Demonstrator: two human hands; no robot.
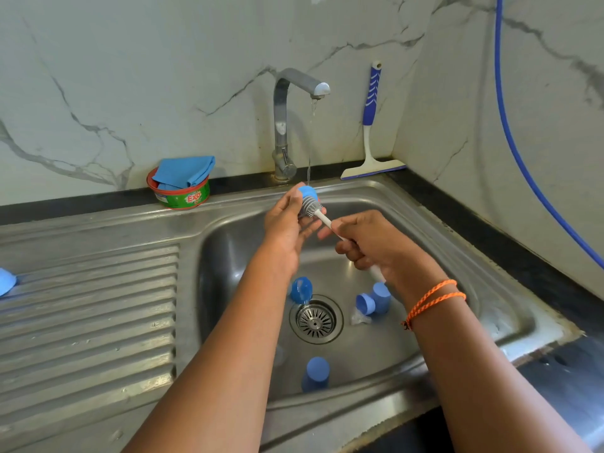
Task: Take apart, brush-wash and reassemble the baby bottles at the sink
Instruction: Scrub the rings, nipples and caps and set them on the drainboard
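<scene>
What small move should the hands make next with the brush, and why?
Probably twist the grey-bristled white-handled brush in the right hand against the small blue plastic bottle part that the left hand holds: the bristles already touch it under the thin tap stream.

Count, head view:
- Hands: 2. Left hand (284,223), right hand (369,243).
- Bottle brush (313,209): 1.
- Blue bottle parts: 6 total. 1 in left hand, blue cap (307,192); 4 in basin: domed piece (301,289) left of drain, two pieces touching, right of drain (365,304) and (381,295), near piece (316,372); 1 at far-left edge on drainboard (6,281).
- Clear teat-like item (359,318): 1, type uncertain.
- Tap (284,125): 1. Drain strainer (315,319): 1.
- Soap tub (181,196): 1; blue cloth (184,171): 1.
- Squeegee (371,125): 1. Blue hose (510,125): 1.
- Orange wrist thread (431,299): 2 loops.
</scene>
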